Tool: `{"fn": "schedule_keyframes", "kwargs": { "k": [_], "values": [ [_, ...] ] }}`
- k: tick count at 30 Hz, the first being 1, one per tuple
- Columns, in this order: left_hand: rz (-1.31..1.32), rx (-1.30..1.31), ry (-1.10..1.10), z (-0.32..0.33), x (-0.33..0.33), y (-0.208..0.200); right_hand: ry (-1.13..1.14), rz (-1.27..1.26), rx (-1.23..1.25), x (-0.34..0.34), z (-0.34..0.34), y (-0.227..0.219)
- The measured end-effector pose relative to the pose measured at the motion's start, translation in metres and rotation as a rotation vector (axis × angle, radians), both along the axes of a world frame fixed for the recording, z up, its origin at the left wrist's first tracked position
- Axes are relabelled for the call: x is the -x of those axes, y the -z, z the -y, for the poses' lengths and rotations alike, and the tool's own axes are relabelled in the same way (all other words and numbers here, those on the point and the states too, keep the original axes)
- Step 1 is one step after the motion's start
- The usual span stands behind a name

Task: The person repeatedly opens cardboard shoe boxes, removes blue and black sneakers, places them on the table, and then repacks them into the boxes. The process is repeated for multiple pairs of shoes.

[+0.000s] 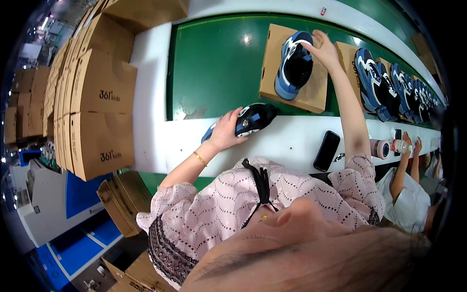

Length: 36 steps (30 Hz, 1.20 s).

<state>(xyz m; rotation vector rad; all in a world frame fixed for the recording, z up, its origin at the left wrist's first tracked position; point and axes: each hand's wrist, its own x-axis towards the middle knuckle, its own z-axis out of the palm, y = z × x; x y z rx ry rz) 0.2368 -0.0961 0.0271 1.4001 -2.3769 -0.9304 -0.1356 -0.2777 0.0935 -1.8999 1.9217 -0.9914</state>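
Observation:
My left hand (224,132), with a gold bangle at its wrist, is wrapped over the middle of a dark blue and black sneaker (258,117) on the white table edge. That shoe lies tilted, and the palm hides part of it. A second blue, black and white sneaker (295,65) rests on a brown shoebox (311,92) on the green surface. Beside its right edge, my right hand (322,50) has its thumb and fingers spread, the thumb reaching over the shoe. Whether the thumb touches it, I cannot tell.
Stacked brown shoeboxes (104,92) stand at the left. Further blue sneakers (369,80) on boxes line the right side. A black phone (327,150), a cup (379,149) and a bottle (400,146) sit along the near edge. A co-worker's hands (412,144) show at far right.

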Motion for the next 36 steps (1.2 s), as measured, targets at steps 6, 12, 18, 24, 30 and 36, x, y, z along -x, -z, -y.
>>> {"fn": "schedule_keyframes", "kwargs": {
  "k": [6,12,18,24,30,36],
  "values": [
    [-0.074,0.065,0.135,0.013,-0.009,0.007,-0.888,-0.265,-0.178,-0.104,-0.149,-0.040],
    [-0.253,-0.329,0.248,0.079,-0.022,-0.021,-0.974,-0.385,0.180,-0.118,-0.191,0.052],
    [-0.494,-0.592,-0.174,0.148,-0.020,0.016,-0.594,-0.258,0.157,-0.058,-0.241,-0.059],
    [-0.551,-0.796,-0.114,0.125,0.044,0.044,0.193,-0.193,0.385,0.013,-0.287,-0.084],
    [-0.278,-0.524,-0.037,0.113,0.099,0.055,0.213,-0.558,0.361,0.013,-0.189,-0.043],
    [-0.138,-0.188,0.286,0.116,0.101,0.051,0.216,-0.420,0.185,0.028,-0.163,-0.025]
  ]
}}
